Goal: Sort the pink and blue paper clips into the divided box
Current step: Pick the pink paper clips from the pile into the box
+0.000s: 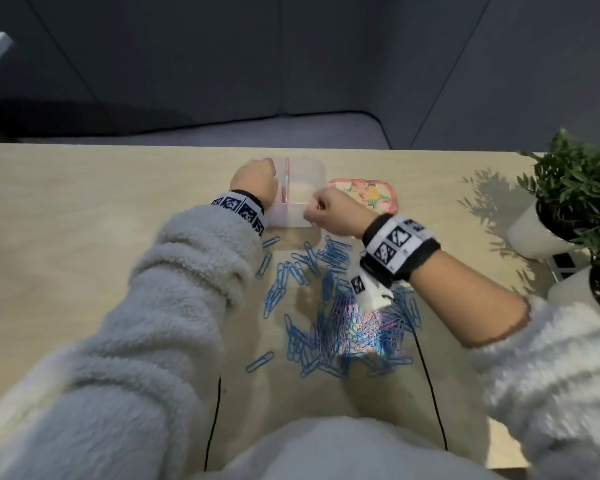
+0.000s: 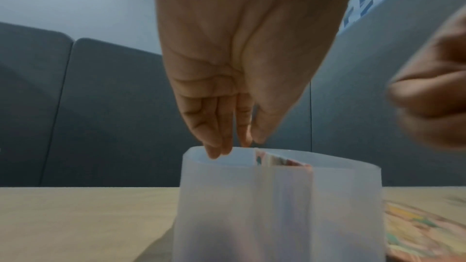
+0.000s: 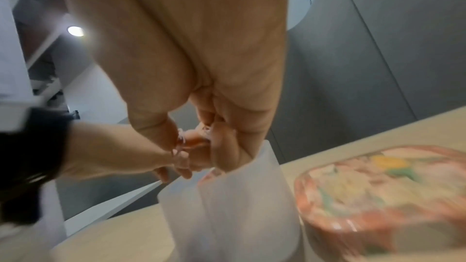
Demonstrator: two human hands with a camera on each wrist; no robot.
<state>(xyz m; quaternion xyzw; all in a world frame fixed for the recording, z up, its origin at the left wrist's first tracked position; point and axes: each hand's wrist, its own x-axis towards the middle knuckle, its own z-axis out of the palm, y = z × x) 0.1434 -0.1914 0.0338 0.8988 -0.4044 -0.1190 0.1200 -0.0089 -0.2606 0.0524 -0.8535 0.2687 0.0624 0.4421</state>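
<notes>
A pale wooden worktop (image 1: 84, 237) stands before dark grey padded panels. The left hand (image 1: 253, 180), fingers straight and together, dips its fingertips (image 2: 214, 150) into the left compartment of the one translucent divided box (image 1: 302, 188); whether it holds anything is hard to tell. The right hand (image 1: 329, 211), at the box's near right corner, pinches what seem to be pink paper clips (image 3: 181, 139). One patterned lid (image 1: 366, 195) lies just right of the box. Many blue paper clips (image 1: 329, 317), some pink among them, lie nearer the person. Two potted plants (image 1: 575, 188) stand at the right edge.
</notes>
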